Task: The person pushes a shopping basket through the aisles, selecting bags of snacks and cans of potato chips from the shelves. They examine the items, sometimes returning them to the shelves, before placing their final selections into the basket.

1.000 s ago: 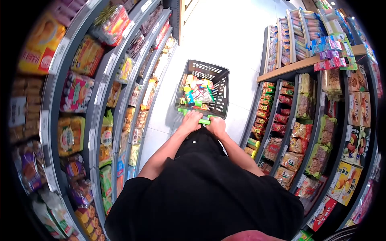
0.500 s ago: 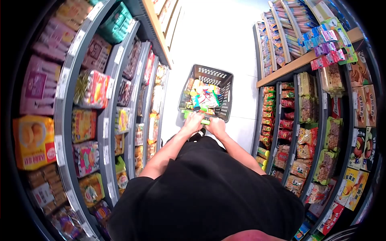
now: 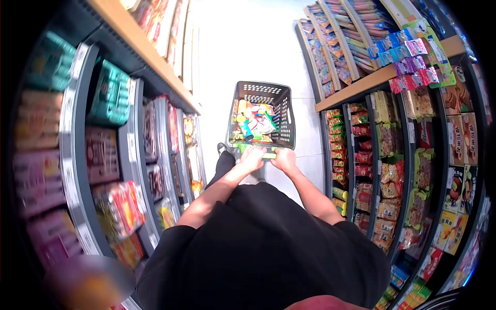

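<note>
Both hands grip the green handle [image 3: 269,155] of a shopping cart with a black perforated basket [image 3: 284,116]. My left hand [image 3: 251,158] is wrapped round the handle's left part. Close beside it, my right hand [image 3: 283,159] closes round the right part. Inside the basket lies a heap of colourful packaged goods [image 3: 260,114]. Among them is a small blue container with a dark end [image 3: 247,132]. The heap sits mostly towards the left side of the basket. Neither hand touches the goods.
Shelves of boxed and bagged snacks [image 3: 106,93] line the left. More packets [image 3: 362,144] fill the right shelves, with slanted candy racks [image 3: 330,46] farther ahead. Small hanging packets [image 3: 408,57] stick out at upper right. A pale tiled floor [image 3: 305,124] runs between. A dark shoe [image 3: 221,148] shows left of the cart.
The left shelves have slid back and outward past me as the view shifts. The cart appears slightly farther left in view. My left leg and shoe now show beside it; both hands keep their grip.
</note>
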Action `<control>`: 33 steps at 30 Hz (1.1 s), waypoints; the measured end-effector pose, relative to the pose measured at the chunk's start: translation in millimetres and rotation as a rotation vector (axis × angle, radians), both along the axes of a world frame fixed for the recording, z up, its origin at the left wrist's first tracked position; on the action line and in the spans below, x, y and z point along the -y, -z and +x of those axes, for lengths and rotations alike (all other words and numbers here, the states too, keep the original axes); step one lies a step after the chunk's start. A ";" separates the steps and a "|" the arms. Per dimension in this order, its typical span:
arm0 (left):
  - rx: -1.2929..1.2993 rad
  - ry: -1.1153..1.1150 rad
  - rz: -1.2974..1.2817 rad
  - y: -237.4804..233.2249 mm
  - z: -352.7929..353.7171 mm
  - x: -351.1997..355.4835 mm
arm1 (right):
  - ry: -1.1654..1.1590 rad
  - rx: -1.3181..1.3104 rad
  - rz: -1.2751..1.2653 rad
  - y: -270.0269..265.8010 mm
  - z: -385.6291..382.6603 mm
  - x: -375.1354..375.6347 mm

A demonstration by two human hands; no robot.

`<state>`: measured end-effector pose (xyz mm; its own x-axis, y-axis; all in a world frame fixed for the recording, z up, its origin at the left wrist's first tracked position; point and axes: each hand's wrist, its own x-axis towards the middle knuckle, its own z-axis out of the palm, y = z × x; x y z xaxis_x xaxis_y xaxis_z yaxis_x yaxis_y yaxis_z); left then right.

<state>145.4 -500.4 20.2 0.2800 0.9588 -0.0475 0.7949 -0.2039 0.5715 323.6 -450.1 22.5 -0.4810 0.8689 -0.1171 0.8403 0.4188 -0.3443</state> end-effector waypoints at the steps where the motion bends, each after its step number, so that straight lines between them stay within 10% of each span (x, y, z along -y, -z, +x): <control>1: 0.010 0.028 0.047 1.5 -11.0 -12.9 | 0.040 0.031 -0.038 -3.8 -8.8 -10.1; 33: -0.168 0.777 -0.121 33.1 -87.3 -378.2 | 0.435 -0.248 -0.298 -31.3 -98.4 -253.0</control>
